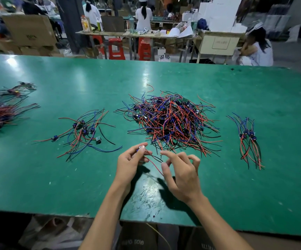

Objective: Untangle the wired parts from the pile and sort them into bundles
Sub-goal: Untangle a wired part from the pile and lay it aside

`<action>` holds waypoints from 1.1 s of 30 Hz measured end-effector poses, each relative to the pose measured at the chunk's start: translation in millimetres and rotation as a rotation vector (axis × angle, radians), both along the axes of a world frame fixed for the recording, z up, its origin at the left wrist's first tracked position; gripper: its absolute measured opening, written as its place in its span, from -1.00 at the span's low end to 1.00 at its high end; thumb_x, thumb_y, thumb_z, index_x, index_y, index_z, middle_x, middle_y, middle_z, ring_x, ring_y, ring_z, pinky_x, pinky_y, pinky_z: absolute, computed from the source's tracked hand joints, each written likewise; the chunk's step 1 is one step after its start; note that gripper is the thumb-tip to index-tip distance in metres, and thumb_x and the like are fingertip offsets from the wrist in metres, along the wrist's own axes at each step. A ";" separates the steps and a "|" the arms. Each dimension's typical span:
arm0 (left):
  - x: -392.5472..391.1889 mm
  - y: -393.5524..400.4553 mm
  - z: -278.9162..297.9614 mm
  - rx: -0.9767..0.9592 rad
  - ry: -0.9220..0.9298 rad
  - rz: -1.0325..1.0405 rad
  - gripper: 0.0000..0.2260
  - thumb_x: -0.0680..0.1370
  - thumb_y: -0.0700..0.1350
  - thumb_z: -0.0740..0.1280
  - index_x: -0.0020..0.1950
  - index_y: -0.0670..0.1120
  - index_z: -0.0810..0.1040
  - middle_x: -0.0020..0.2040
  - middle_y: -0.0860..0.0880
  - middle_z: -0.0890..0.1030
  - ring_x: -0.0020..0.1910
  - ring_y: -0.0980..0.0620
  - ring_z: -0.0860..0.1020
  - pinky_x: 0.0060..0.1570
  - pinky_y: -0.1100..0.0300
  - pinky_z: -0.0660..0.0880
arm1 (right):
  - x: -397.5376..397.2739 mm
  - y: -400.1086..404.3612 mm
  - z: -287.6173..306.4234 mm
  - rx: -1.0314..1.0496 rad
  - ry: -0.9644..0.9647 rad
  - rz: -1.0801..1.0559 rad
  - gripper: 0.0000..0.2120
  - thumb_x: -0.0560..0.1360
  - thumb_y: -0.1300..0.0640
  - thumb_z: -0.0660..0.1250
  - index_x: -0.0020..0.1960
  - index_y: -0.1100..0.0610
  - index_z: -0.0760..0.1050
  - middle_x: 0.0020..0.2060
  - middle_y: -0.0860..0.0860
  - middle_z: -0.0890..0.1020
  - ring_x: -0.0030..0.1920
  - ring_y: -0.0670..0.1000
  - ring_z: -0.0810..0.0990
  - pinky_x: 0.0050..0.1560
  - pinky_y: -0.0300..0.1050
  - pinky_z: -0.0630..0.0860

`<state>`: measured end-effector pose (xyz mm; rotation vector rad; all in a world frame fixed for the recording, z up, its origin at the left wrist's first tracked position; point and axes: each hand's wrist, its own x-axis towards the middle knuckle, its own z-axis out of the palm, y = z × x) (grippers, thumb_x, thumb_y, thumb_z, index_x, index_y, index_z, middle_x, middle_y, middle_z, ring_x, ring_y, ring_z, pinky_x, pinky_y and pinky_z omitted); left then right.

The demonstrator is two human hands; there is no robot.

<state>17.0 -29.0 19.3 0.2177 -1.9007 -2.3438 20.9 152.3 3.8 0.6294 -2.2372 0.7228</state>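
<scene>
- Left hand pinched one wired part by its body end, between thumb and curled fingers; this was the grip that carried it.
- Right hand sat just right of that grip, index and thumb closing toward the part's loose red and black leads; whether it actually pinched them I could not tell, the fingers looked loosely curled.
- The part's long axis ran from the left grip rightward and toward the person, red lead trailing down between the two hands.
- Main pile lay just beyond both hands, its nearest wire tips close to the right fingertips; the held part looked clear of it, though a stray strand may cross.
- Judgement: next call is which bundle. Loose bundle lay left of the grip, nearer the left hand; tidy bundle lay well right, nearer the right hand.
- Further bundles sat far left, at the frame edge.
- Desk: green mat, scuffed, shiny in patches, open space near the hands.
- Room: workshop, other people at benches beyond, red stools, cardboard boxes.
</scene>
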 end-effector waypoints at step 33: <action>-3.1 4.7 -7.9 0.344 -0.145 -0.124 -0.73 0.61 -0.34 0.27 0.31 -0.19 0.50 0.11 -0.20 0.70 -0.05 0.00 0.71 -0.08 0.23 0.61 | 3.7 8.9 9.8 -0.143 -0.343 -0.115 -0.78 0.53 -0.14 0.36 0.15 -0.16 0.63 -0.55 -0.15 0.40 -0.33 -0.13 0.36 -0.12 -0.19 0.32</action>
